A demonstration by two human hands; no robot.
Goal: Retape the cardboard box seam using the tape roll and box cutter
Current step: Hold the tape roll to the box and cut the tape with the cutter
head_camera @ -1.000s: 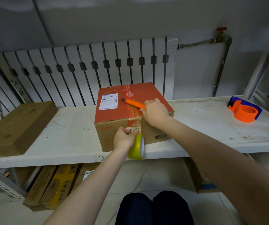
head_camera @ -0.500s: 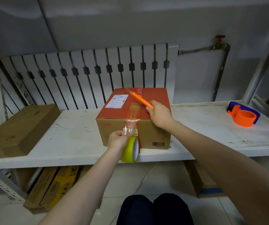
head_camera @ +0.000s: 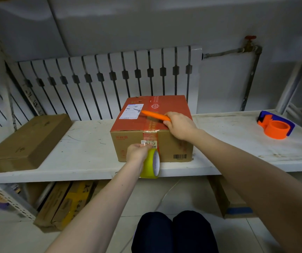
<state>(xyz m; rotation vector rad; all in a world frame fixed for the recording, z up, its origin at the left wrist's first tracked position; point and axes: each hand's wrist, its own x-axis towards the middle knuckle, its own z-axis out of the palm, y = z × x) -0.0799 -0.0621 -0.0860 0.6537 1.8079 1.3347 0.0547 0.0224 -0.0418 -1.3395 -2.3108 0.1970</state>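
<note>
The cardboard box (head_camera: 152, 130) is seen standing on the white shelf (head_camera: 84, 154), near its front edge, with a radiator behind it. Its top is printed red and carries a white shipping label at the far left; its front face is plain brown with a barcode at the lower right. A strip of clear tape (head_camera: 151, 133) is laid along the centre seam, over the top and down the front face.

The tape roll (head_camera: 151, 163), yellow-green with a white core, is held in the left hand (head_camera: 137, 152), whose fingers are closed around it, low against the box front and overhanging the shelf edge. The orange box cutter (head_camera: 155, 115) is held in the closed right hand (head_camera: 180, 126), above the box top, its tip pointing far-left; whether the blade is extended cannot be told.

The box is judged stiff and fairly light, liable to slide on the smooth shelf unless it is steadied from above. The tape is thin, sticky and easily wrinkled, so it is best kept taut from the roll, which is best gripped around its outer rim. The cutter is best taken by its plastic handle, well clear of the tip.
</note>
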